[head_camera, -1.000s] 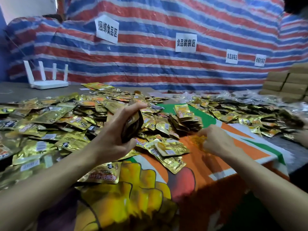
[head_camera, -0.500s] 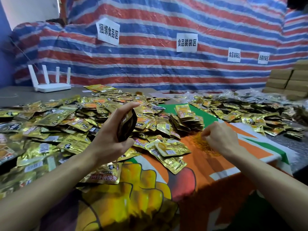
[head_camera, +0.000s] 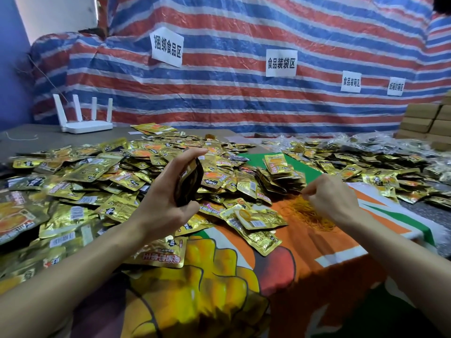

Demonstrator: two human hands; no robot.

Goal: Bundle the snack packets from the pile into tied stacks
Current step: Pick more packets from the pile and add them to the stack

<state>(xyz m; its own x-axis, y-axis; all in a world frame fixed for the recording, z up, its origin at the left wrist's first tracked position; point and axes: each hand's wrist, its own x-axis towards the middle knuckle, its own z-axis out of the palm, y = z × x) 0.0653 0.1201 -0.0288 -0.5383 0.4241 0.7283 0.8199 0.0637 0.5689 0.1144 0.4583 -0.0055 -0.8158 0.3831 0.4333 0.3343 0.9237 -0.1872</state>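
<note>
A big pile of gold snack packets (head_camera: 80, 176) covers the left and middle of the table. My left hand (head_camera: 168, 203) grips an upright stack of packets (head_camera: 189, 184) between thumb and fingers above the pile's front edge. My right hand (head_camera: 329, 198) hovers with curled fingers over a small heap of yellow rubber bands (head_camera: 310, 215) on the orange cloth, and pinches at a thin band. Just behind the bands sits a bundled stack of packets (head_camera: 280, 176).
A colourful printed cloth (head_camera: 305, 259) covers the table's front. More packets (head_camera: 380, 167) spread out at the right. A white router (head_camera: 85, 123) stands at the back left, cardboard boxes (head_camera: 424, 120) at the far right. A striped tarp with paper signs (head_camera: 280, 62) hangs behind.
My right hand has lifted slightly from the rubber band heap. My left hand keeps its hold on the packet stack, nearly still.
</note>
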